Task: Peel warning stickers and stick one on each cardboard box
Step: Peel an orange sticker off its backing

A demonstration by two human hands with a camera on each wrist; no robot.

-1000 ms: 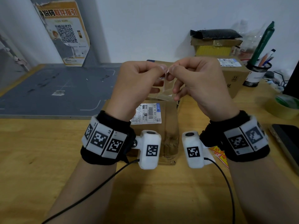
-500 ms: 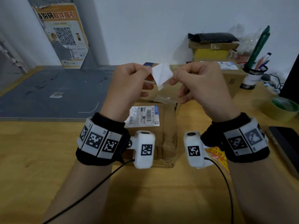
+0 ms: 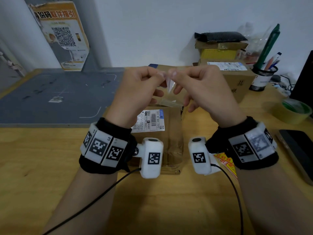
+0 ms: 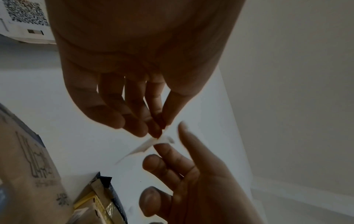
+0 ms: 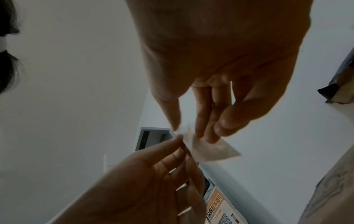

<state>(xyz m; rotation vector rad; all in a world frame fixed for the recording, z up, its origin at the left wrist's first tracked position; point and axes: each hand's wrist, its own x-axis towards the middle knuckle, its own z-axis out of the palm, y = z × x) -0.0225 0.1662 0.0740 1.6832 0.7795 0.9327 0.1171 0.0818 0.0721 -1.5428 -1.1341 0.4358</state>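
Both hands are raised above a taped cardboard box with a white shipping label. My left hand and right hand meet fingertip to fingertip and pinch a small pale sticker that hangs down between them. In the left wrist view the left hand holds one corner of the sticker. In the right wrist view the right hand grips the sticker. A red and yellow sticker sheet lies on the table, partly hidden by my right wrist. A second cardboard box stands at the back right.
A tape roll and a dark phone lie at the right edge of the wooden table. A mesh pen holder and stacked packages stand at the back right. A grey floor lies beyond the table's left part.
Half a second ago the sticker was spread flat between the hands. The fingertips have since closed together and it now hangs narrow, edge-on.
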